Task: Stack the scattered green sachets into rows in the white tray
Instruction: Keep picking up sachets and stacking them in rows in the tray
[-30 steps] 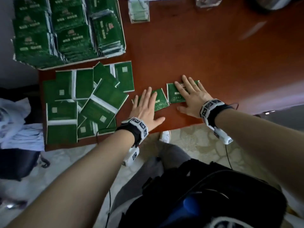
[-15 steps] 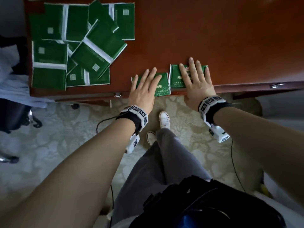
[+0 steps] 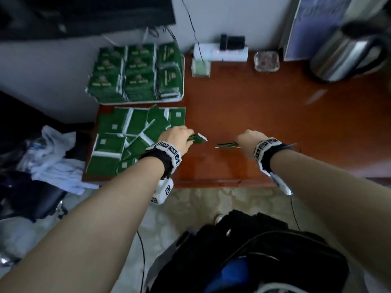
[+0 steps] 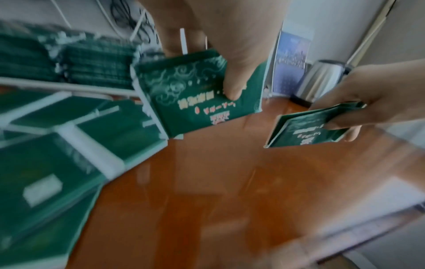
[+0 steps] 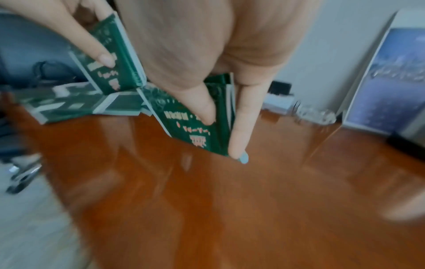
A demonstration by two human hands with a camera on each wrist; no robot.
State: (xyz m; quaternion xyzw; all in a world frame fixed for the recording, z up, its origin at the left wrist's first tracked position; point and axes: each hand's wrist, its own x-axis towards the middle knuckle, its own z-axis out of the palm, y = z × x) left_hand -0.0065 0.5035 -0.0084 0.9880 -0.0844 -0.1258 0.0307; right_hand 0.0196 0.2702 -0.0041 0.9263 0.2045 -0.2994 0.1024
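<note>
My left hand point(image 3: 190, 137) pinches a small bundle of green sachets point(image 3: 198, 138) just above the red-brown table, thumb on the printed face point(image 4: 195, 91). My right hand point(image 3: 238, 142) pinches a second thin bundle of sachets point(image 3: 227, 145), held edge-on and low over the table; thumb and forefinger clamp it point(image 5: 190, 125). The two bundles are a short gap apart. The white tray point(image 3: 183, 81) at the back left holds rows of stacked green sachets point(image 3: 137, 72). Several loose sachets point(image 3: 124, 140) lie overlapping in front of the tray, left of my left hand.
A steel kettle point(image 3: 342, 58) stands back right, with a glass dish point(image 3: 266, 61), a white power strip point(image 3: 222, 52) and a small clear box point(image 3: 200, 67) along the back. The table's front edge point(image 3: 211, 183) is near my wrists. White cloth point(image 3: 55, 163) lies on a chair at the left.
Both hands lay flat on sachets at the table's front edge; now each has curled round its bundle and lifted it off the table. The head view has tilted up toward the tray.
</note>
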